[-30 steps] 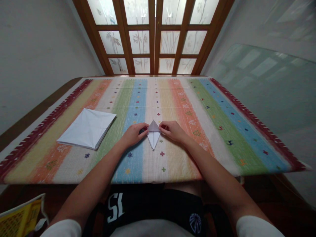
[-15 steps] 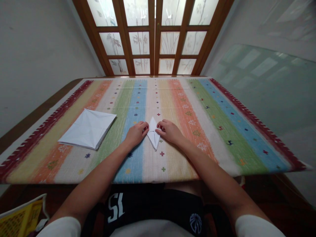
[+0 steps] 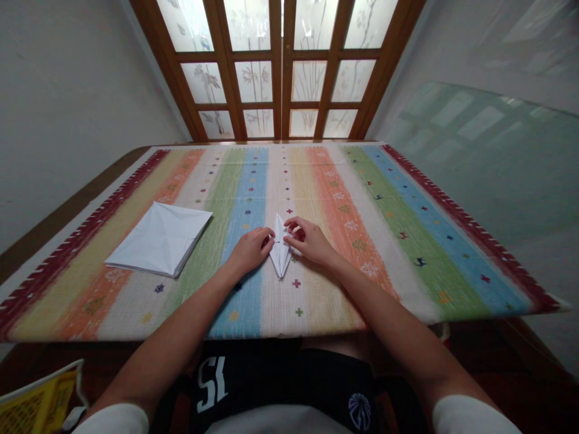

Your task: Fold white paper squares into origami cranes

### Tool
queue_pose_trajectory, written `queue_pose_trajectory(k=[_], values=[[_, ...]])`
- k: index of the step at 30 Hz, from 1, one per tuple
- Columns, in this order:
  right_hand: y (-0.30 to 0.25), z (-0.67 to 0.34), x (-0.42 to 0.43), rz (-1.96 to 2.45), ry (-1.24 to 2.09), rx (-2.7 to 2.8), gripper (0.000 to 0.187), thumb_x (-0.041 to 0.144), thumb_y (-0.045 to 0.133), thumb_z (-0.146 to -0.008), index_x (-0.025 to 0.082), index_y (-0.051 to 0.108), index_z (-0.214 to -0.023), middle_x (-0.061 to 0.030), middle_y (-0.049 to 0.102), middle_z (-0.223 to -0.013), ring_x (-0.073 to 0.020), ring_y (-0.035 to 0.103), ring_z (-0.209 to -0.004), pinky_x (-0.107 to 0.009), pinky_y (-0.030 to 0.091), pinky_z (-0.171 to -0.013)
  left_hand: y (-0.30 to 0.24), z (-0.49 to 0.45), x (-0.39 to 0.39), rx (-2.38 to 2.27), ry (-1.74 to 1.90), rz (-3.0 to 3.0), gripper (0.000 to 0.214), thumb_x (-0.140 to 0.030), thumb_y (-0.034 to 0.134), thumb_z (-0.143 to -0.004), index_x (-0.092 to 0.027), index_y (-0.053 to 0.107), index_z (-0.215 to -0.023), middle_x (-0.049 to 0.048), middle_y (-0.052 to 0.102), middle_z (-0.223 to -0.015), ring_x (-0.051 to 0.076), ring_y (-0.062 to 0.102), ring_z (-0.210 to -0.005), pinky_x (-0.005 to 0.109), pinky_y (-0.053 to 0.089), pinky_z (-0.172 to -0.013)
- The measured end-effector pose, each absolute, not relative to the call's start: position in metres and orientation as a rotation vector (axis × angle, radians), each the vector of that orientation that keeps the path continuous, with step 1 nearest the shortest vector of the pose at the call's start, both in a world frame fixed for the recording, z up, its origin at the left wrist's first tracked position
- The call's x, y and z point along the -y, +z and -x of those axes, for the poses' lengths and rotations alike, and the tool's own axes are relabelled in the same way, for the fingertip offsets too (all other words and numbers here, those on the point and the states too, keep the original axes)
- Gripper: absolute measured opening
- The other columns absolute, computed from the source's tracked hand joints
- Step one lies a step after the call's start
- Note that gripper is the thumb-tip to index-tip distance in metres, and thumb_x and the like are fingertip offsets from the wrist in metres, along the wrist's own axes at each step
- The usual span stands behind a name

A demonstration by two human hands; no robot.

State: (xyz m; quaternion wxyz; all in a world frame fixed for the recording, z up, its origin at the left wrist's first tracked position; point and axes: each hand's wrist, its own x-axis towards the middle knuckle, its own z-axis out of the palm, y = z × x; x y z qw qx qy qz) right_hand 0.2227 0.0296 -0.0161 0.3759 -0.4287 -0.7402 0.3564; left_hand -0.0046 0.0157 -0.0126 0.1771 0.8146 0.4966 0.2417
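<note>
Delicately — this light, crisp origami fold point(image 3: 280, 256) wants taking by its edges — the left hand point(image 3: 248, 251) and right hand point(image 3: 308, 241) touch it, grip unclear.

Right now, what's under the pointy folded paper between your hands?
The folded white paper lies on the striped tablecloth. The stripes and little shapes right beneath it are covered, so I can't see them.

My left hand point(image 3: 249, 251) and right hand point(image 3: 307, 241) rest on a tablecloth point(image 3: 398, 259), one either side of a folded paper point point(image 3: 280, 253), fingers at its edges. Left of them, well apart, lies a folded paper square point(image 3: 160, 238). Glazed double doors point(image 3: 281, 72) stand beyond the cloth's far edge.
</note>
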Motion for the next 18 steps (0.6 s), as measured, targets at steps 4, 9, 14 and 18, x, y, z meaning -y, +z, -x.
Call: queue_pose_trajectory(k=[4,9,14,18], values=[[-0.015,-0.222,-0.028,0.984,1.025,1.818,0.027,0.028,0.067,-0.094,0.023,0.067,-0.121,-0.0106,0.070,-0.120,-0.0201,0.071,-0.090,-0.037,0.061,-0.080,-0.009,0.005,-0.014,-1.368,0.764,-2.167,0.040,-0.041,0.042,-0.111,-0.018,0.071,-0.097,0.0072,0.074,-0.086,0.022,0.069,-0.078,0.033,0.051,-0.078],[-0.015,-0.223,-0.027,0.781,1.013,1.805,0.040,0.016,0.058,-0.090,0.025,0.065,-0.128,-0.0099,0.069,-0.127,-0.0226,0.073,-0.106,-0.043,0.063,-0.096,-0.007,0.007,-0.012,-1.292,0.872,-1.934,0.058,-0.060,0.034,-0.110,-0.018,0.072,-0.098,0.0073,0.074,-0.085,0.022,0.069,-0.075,0.035,0.052,-0.077],[-0.013,-0.219,-0.022,0.581,0.897,1.869,0.054,0.007,0.056,-0.085,0.030,0.063,-0.133,-0.0082,0.065,-0.133,-0.0231,0.070,-0.119,-0.045,0.065,-0.102,-0.004,0.001,-0.006,-1.057,0.900,-1.616,0.060,-0.072,0.043,-0.104,-0.018,0.070,-0.100,0.0069,0.071,-0.089,0.022,0.068,-0.081,0.034,0.056,-0.074],[-0.011,-0.217,-0.020,0.606,0.797,1.908,0.036,0.017,0.067,-0.095,0.030,0.067,-0.129,-0.0101,0.063,-0.137,-0.0254,0.066,-0.127,-0.044,0.067,-0.099,-0.005,-0.007,-0.003,-1.028,0.879,-1.643,0.043,-0.060,0.070,-0.093,-0.019,0.068,-0.107,-0.0008,0.061,-0.081,0.016,0.056,-0.072,0.025,0.049,-0.064]])
